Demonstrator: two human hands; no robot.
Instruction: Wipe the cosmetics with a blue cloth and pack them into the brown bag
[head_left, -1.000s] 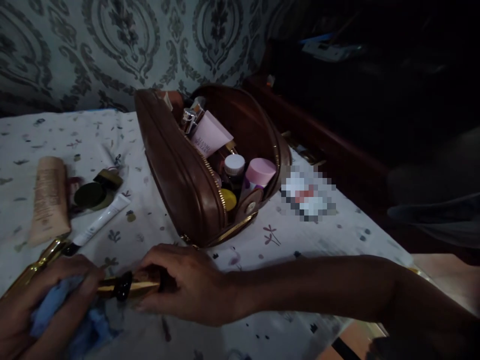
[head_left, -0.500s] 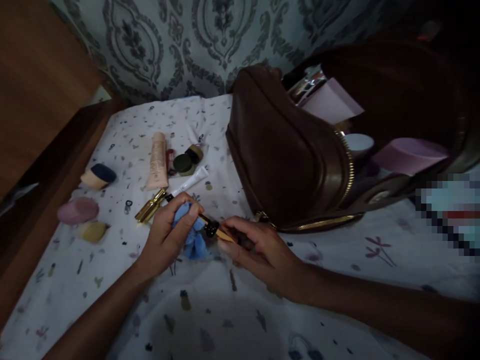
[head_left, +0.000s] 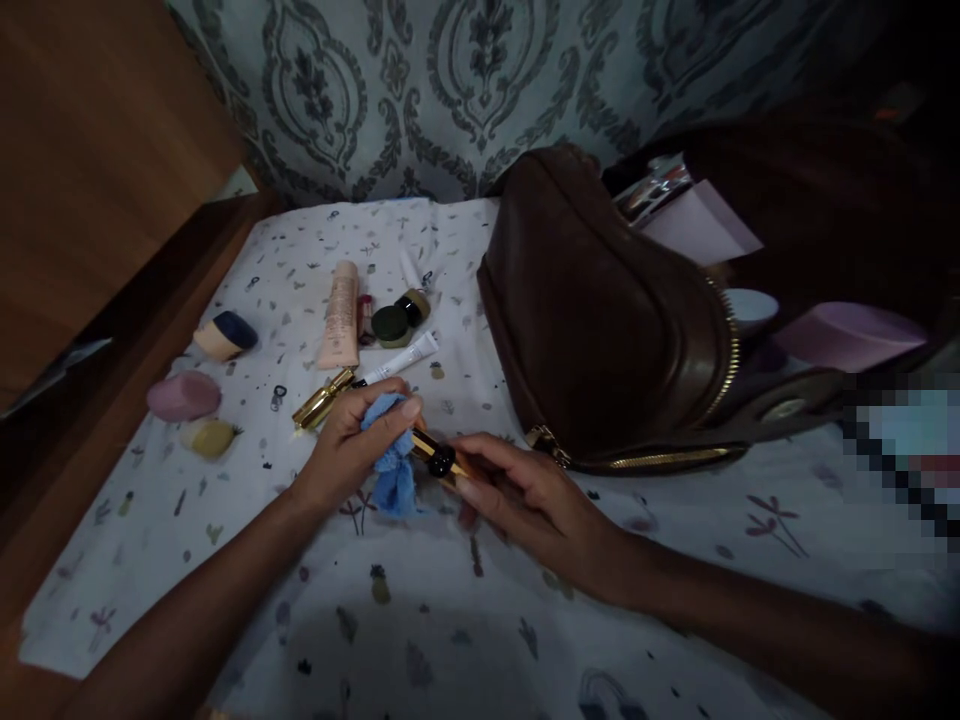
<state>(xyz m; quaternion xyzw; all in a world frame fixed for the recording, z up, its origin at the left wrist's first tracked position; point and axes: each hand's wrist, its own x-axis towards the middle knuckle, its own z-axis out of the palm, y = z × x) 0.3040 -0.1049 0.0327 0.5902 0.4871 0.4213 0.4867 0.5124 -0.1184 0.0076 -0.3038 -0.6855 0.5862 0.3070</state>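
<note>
My left hand (head_left: 341, 450) is closed around a crumpled blue cloth (head_left: 395, 487), pinching it against one end of a slim cosmetic tube (head_left: 440, 460) with gold-coloured and black parts. The tube's other end is in the closed fingers of my right hand (head_left: 547, 515), which partly hide it. Both hands are just above the printed cloth (head_left: 420, 620). Beyond my left hand lies a shiny gold bottle (head_left: 322, 398), and beside it a white squeeze tube (head_left: 405, 358).
A brown leather bag (head_left: 592, 310) stands unzipped at right, a pink sponge-like item (head_left: 855, 335) inside. A beige tube (head_left: 341, 315) and a dark-lidded jar (head_left: 390, 326) lie behind the hands. Sponges, one of them pink (head_left: 184, 397), lie left. A patterned curtain (head_left: 420, 100) hangs behind.
The whole scene has shifted rightward in the picture as the camera turned slightly left. Both hands keep their hold on the cloth and cosmetic tube, with only a small change in the tube's angle.
</note>
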